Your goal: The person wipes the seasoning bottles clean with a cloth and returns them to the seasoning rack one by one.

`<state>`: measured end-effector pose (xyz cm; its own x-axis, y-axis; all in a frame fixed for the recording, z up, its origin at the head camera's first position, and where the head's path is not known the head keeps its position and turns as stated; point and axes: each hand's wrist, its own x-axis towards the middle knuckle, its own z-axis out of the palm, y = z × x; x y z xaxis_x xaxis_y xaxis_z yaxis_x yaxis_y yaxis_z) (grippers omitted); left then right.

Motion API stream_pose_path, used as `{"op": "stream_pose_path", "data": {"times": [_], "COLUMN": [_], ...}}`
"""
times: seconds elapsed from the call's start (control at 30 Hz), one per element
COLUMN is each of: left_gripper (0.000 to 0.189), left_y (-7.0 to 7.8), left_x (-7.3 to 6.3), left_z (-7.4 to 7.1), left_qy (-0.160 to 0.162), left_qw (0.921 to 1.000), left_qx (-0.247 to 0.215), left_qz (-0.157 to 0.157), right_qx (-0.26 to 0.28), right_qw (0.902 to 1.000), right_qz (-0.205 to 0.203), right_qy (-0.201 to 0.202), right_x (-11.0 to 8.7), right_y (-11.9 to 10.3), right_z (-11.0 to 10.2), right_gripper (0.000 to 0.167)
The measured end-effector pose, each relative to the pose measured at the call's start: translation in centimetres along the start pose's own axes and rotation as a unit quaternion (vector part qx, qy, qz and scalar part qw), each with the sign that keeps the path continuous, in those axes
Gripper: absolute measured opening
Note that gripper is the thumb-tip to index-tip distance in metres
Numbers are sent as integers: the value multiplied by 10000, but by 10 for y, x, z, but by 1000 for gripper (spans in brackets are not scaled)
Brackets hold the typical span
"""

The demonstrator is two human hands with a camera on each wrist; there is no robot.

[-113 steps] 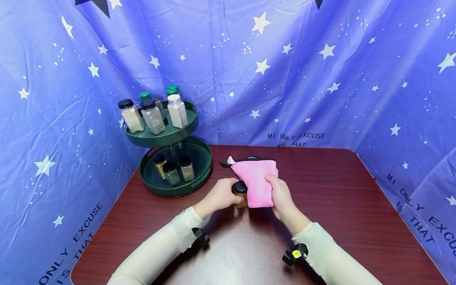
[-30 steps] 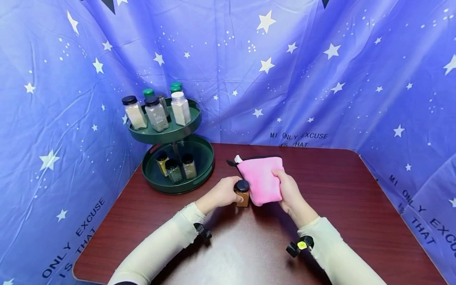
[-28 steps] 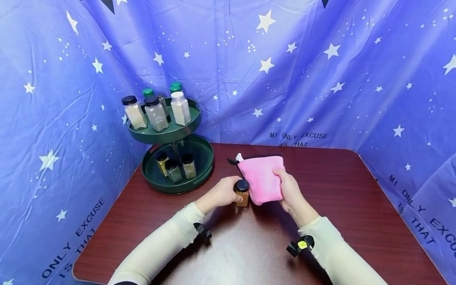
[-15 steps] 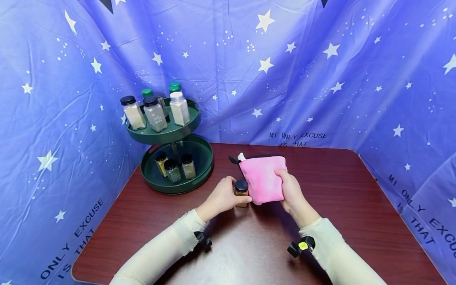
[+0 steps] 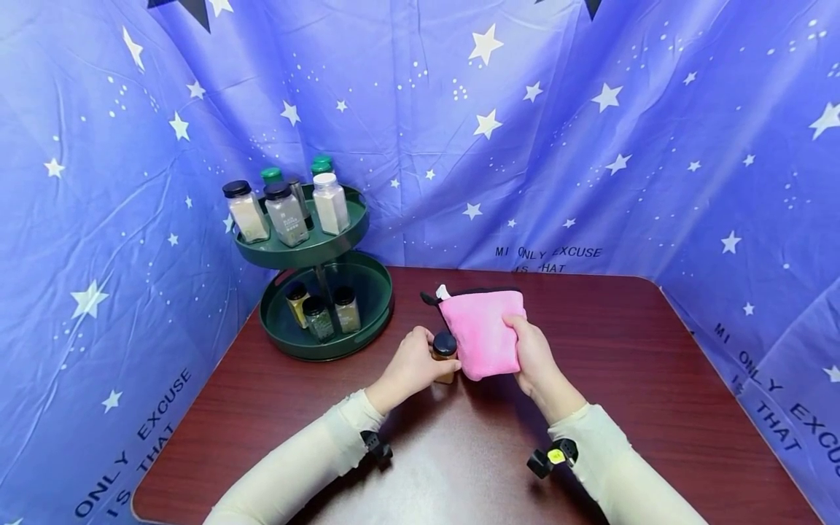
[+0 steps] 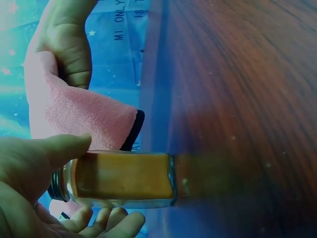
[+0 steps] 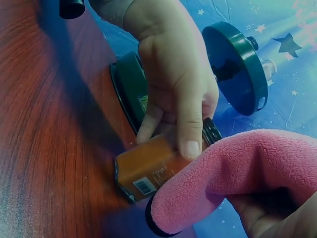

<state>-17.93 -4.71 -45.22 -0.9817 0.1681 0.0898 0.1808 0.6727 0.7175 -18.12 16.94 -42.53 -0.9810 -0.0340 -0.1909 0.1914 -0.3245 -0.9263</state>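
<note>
At the far left of the table (image 5: pixel 630 379) stands the green two-tier rack (image 5: pixel 328 321) of spice bottles. Your left hand (image 5: pixel 412 364) curls thumb and fingers round the orange spice jar (image 5: pixel 445 356), which stands on the table just right of the rack. Touching its right side is the pink cloth (image 5: pixel 482 335), which your right hand (image 5: pixel 534 357) grips folded.

Purple-blue everywhere, plus one loud pink cloth

The backdrop (image 5: pixel 590 146) is blue-violet with white stars and dark lettering; the table (image 5: pixel 656 408) is reddish-brown woodgrain; the rack (image 5: pixel 328 343) is dark green; the jar (image 5: pixel 445 355) is orange with a black cap; the cloth (image 5: pixel 482 339) is pink, edged black.
</note>
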Motion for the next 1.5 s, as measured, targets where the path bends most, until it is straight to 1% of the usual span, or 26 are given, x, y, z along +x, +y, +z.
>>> {"op": "stream_pose_path", "data": {"times": [0.23, 0.4, 0.53, 0.63, 0.73, 0.9, 1.03, 1.23, 1.4, 1.43, 1.5], "left_gripper": [49, 42, 41, 43, 46, 46, 45, 36, 31, 31, 31], "left_y": [1, 2, 1, 0, 0, 1, 0, -3, -4, -4, -3], "left_x": [3, 3, 5, 6, 6, 6, 6, 10, 11, 12, 12], "left_z": [-6, -11, -13, -15, -17, -17, -16, -15, -15, -15, -15], "left_qy": [-93, -224, -297, -354, -422, -517, -476, -410, -474, -481, -499], "left_qw": [9997, 9993, 9983, 9972, 9962, 9960, 9970, 9971, 9964, 9963, 9959], "left_qx": [193, 173, 220, 171, 113, 84, 16, 137, 166, 166, 154], "left_qz": [144, 230, 445, 641, 758, 719, 617, 626, 680, 692, 741], "right_qx": [2, -8, -11, -30, -37, -3, -30, -19, -38, -85, -355], "right_qw": [10000, 10000, 10000, 9999, 9998, 9998, 9996, 9994, 9995, 9995, 9991], "right_qz": [-17, 18, -62, -143, -160, -138, -208, -293, -310, -308, -229], "right_qy": [22, 7, -9, -49, -86, -138, -208, -196, -66, -13, 90], "right_x": [-1, -1, -2, -3, -3, -4, -6, -5, -1, 1, 5], "right_y": [0, 1, 1, 0, 0, 2, 1, 3, 14, 18, 28], "right_z": [1, 1, 2, 3, 4, 4, 7, 15, 17, 16, 13], "right_gripper": [21, 20, 21, 22, 22, 22, 22, 21, 21, 21, 21]}}
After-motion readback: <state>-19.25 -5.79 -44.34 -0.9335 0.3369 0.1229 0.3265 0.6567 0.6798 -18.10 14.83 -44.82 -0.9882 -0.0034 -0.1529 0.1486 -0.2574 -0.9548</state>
